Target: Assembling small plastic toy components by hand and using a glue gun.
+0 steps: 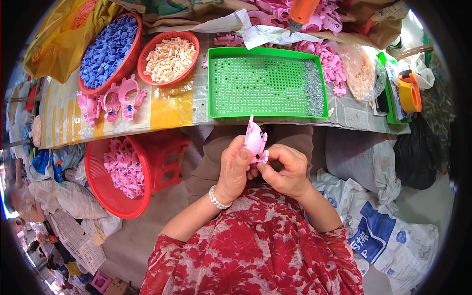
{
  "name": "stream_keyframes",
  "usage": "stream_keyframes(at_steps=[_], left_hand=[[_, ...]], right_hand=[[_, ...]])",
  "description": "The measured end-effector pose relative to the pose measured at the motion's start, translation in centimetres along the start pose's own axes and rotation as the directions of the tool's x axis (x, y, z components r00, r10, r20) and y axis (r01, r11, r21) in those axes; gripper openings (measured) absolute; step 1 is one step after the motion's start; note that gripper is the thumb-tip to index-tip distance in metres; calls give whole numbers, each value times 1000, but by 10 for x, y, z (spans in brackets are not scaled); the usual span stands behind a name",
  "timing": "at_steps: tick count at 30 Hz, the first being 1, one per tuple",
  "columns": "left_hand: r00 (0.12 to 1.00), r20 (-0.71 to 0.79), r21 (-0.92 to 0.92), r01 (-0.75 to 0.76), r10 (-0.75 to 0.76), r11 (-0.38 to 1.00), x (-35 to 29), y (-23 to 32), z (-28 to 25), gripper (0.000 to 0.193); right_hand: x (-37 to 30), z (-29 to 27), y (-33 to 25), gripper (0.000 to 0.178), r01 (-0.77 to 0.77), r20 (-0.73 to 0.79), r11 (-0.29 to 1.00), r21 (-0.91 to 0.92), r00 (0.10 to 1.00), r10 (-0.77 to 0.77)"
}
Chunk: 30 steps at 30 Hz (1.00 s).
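A pink plastic animal-shaped part (255, 139) is held upright over my lap, just below the table's front edge. My left hand (233, 167) grips its left side with the thumb across the front. At its lower right, my right hand (286, 169) pinches the part's bottom edge with thumb and fingertips; any small piece between them is hidden. Beyond my hands lies a green perforated tray (255, 88), with a heap of small metal screws (314, 88) along its right end. Three pink ring-shaped parts (112, 100) with blue bits rest at the table's left front.
Red baskets hold blue pieces (109, 51) and cream pieces (169, 59). An orange-tipped power driver (301, 12) hangs over the far edge, near piled pink parts (324, 54). Below left stands a red basket (93, 169) of pink parts. A tape roll (409, 93) sits right.
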<state>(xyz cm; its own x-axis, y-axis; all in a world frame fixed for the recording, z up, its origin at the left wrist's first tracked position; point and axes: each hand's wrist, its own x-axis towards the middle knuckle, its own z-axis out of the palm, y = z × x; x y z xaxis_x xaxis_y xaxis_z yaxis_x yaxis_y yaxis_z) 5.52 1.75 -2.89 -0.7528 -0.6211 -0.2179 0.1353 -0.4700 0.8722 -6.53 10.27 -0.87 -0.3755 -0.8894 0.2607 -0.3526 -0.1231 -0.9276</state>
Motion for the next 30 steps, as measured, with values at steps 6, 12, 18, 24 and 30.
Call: stream_keyframes(at_steps=[6, 12, 18, 24, 30], left_hand=[[999, 30, -12, 15, -15, 1000, 1, 1, 0, 63], [999, -11, 28, -41, 42, 999, 3, -7, 0, 66], [988, 115, -508, 151, -108, 848, 1, -10, -6, 82], [990, 131, -346, 101, -59, 933, 3, -8, -4, 88], [996, 78, -120, 42, -33, 992, 2, -12, -7, 93]], right_hand=[[0, 1, 3, 13, 76, -21, 997, -27, 997, -77], [5, 6, 6, 17, 97, 1, 995, 35, 995, -97], [-11, 1, 4, 15, -87, -164, 981, 176, 980, 117], [-9, 9, 20, 12, -319, -11, 860, 398, 936, 352], [-1, 4, 10, 13, -285, -31, 943, 174, 955, 294]])
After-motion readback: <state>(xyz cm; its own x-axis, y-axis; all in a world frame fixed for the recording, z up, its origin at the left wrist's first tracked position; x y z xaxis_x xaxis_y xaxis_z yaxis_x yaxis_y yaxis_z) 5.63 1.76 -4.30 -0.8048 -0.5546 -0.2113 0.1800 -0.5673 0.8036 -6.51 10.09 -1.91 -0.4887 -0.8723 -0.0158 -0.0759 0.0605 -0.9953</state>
